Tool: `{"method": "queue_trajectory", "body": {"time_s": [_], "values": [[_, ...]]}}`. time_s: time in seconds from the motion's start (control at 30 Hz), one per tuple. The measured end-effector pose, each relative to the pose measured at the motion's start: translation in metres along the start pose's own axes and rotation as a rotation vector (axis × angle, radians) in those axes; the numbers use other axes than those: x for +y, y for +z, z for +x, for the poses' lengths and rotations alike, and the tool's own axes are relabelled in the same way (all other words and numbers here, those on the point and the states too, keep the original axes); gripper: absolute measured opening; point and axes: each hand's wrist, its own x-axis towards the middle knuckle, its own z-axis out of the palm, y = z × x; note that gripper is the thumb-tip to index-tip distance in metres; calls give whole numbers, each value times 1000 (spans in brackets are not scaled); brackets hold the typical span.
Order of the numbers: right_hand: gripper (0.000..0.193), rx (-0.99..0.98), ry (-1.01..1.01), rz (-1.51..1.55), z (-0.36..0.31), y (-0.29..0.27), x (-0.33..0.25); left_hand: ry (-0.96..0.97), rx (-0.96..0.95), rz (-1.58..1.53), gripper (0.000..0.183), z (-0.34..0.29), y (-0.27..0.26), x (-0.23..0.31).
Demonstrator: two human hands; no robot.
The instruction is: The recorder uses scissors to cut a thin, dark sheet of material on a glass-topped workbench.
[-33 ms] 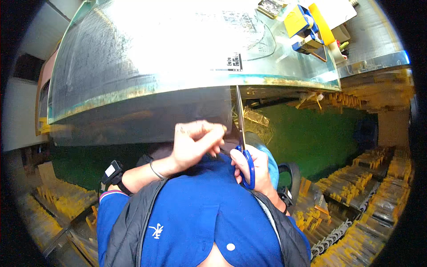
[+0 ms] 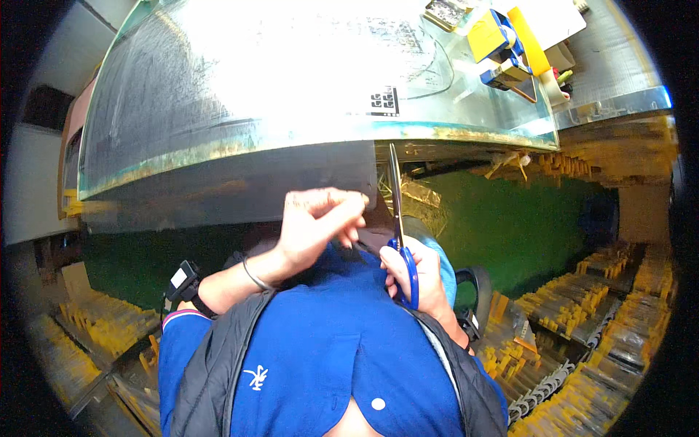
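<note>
A pair of scissors (image 2: 397,204) with blue handles is in my right hand (image 2: 422,273), its fingers wrapped through and around the loops. The blades look closed together and point away from me, their tips close to the table's near edge. My left hand (image 2: 320,222) is curled just left of the scissors, thumb pressed to the forefinger. Whatever lies in that pinch, if anything, is too small or hidden to make out. Behind my left hand, a dark smooth sheet or panel (image 2: 218,189) extends below the tabletop, its right edge near the blades.
Before me stands a glass-topped table (image 2: 306,135), glaring brightly at its middle. A yellow and blue tape dispenser (image 2: 502,62) sits at its far right. Bundles of yellow-tabbed sheets (image 2: 568,298) fill racks at right, with more at lower left. The floor (image 2: 502,218) is green.
The scissors have shifted very slightly right and toward me. My left hand has edged slightly left and away from me. Both hands keep the same grip shape.
</note>
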Motion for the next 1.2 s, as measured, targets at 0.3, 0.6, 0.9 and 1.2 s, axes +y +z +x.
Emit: {"method": "queue_trajectory", "body": {"time_s": [0.3, 0.6, 0.9, 1.2], "values": [[24, -333, 27, -136, 24, -26, 13, -80, 101, -302, 23, 19, -22, 5], [21, -436, -33, -118, 39, -30, 4, -107, 106, -261, 17, 17, -19, 16], [27, -542, 104, 105, 40, -32, -2, -173, 85, -171, 14, 16, -16, 21], [30, -89, -49, -190, 8, 2, -6, -188, 30, -155, 14, 16, -12, 20]]}}
